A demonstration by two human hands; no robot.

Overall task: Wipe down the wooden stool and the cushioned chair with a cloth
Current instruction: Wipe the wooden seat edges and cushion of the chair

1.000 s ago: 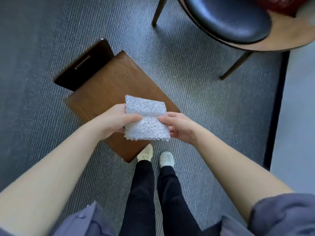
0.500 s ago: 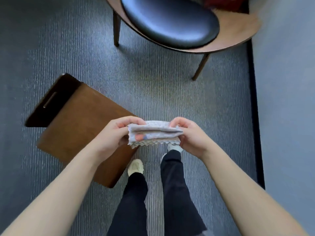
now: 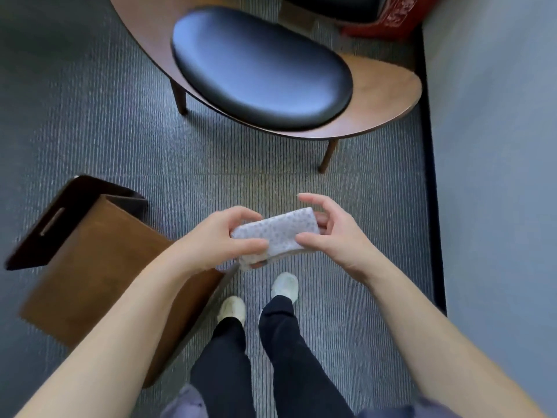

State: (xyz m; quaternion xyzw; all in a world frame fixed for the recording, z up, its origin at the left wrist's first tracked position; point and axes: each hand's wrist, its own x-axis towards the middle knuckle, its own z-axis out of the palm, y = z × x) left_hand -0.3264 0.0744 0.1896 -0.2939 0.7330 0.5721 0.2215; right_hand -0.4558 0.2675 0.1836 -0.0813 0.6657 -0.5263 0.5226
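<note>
1 cloth point(image 3: 277, 233) in 2 hands; 1 wooden stool point(image 3: 99, 267), 1 cushioned chair point(image 3: 259, 67).
Cloth is folded, held in mid-air over the carpet point(image 3: 90, 131), touching neither the stool (at left) nor the chair (ahead). The left hand point(image 3: 220, 239) has its fingers curled round one end, thumb on top. The right hand point(image 3: 331, 236) pinches the other end w/ thumb and lower fingers, index lifted clear. 2 chair legs, 2 pale shoes visible.

Glossy chair cushion point(image 3: 259, 67), wooden stool point(image 3: 99, 267)
</note>
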